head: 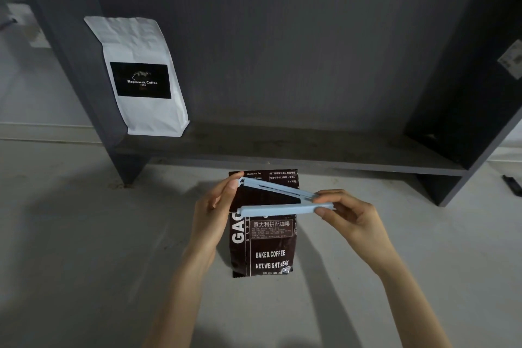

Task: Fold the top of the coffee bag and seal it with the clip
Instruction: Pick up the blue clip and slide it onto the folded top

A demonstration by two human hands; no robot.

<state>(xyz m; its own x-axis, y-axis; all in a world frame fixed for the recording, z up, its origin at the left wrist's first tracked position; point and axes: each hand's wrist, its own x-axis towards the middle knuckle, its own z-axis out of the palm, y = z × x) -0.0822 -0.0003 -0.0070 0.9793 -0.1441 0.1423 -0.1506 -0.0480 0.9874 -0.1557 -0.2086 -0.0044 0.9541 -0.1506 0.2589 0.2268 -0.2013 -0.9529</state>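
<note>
A white bag (141, 76) leans upright at the left end of the dark shelf (282, 150). Below, the left hand (214, 206) pinches the free end of the clip's (282, 200) upper arm between thumb and fingers. The pale blue clip gapes open in a V over the brown bag (264, 240), which lies flat on the grey floor (84, 234) with its top folded down. The right hand (350, 215) pinches the clip's hinged end. The clip hides part of the bag's print. At the right edge, a dark object (512, 185) is cut off.
</note>
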